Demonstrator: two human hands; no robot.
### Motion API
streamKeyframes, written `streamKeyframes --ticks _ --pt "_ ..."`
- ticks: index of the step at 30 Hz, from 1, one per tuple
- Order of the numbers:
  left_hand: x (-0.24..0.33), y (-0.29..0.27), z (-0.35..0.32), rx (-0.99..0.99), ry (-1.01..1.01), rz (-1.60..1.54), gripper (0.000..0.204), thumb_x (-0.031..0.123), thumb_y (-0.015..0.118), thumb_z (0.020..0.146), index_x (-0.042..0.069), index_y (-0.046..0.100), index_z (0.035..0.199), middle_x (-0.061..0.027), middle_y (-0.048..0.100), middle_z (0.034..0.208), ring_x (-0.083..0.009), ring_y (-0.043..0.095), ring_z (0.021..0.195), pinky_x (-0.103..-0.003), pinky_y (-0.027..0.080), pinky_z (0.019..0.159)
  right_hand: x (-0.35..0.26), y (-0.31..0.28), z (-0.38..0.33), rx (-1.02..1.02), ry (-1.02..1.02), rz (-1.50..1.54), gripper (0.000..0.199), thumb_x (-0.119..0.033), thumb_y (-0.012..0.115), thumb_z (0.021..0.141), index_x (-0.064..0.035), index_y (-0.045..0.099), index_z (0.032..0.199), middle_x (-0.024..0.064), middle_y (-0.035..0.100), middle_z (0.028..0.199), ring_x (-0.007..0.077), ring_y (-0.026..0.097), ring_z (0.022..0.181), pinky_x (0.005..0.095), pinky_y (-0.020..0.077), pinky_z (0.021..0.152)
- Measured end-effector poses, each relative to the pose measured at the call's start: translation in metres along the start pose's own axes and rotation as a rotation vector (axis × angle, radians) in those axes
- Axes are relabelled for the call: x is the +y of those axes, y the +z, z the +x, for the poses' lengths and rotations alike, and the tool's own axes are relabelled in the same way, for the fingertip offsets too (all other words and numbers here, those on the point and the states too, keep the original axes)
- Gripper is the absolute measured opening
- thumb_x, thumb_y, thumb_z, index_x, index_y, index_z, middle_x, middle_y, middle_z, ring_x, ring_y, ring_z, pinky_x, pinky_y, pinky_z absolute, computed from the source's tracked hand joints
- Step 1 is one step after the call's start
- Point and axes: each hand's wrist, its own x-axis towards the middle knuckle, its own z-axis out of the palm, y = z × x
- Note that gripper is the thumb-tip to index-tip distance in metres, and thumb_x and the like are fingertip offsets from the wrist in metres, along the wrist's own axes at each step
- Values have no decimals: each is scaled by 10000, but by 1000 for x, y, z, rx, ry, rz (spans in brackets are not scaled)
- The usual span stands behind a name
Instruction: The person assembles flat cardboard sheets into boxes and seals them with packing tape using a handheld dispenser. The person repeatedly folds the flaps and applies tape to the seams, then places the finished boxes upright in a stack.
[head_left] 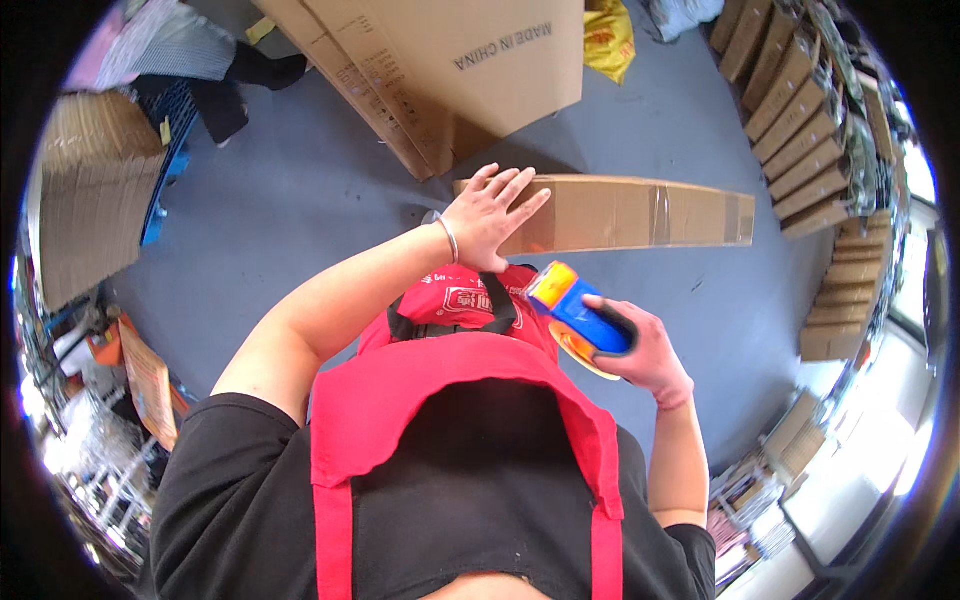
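My right hand (pixel 652 358) has a full grip around the blue plastic tape dispenser with an orange-yellow end (pixel 582 312), whose long axis slants up and to my left, coloured end towards the box. My left hand (pixel 490 215) lies flat and open, fingers spread, on the near left end of the long, narrow brown cardboard box (pixel 640 212). That taped box runs left to right across the grey floor (pixel 300 200), just below a large flattened brown carton (pixel 440 60).

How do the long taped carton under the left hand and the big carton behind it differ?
The long taped carton is slim and lies flat, its seam taped; the big carton is far wider and leans tilted. The left hand presses flat on the long one; nothing touches the big one. Both are plain brown cardboard on the grey floor.
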Motion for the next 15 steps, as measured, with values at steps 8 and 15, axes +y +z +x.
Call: streamKeyframes --ticks 8,15 --pt "-4 -2 -43 206 -671 -2017 280 231 628 1086 -13 750 1152 -78 772 1084 -183 721 1032 -341 569 970 -6 -24 107 -57 -546 -179 773 -56 867 642 -156 667 1382 154 633 1021 332 662 917 393 552 850" --pt "7 -19 -92 858 -859 -2467 249 270 713 1040 28 755 1082 -68 752 1047 -159 701 927 -317 591 825 -74 -18 210 -424 -791 -339 788 -87 877 663 -189 655 1412 155 632 999 330 651 898 414 553 833"
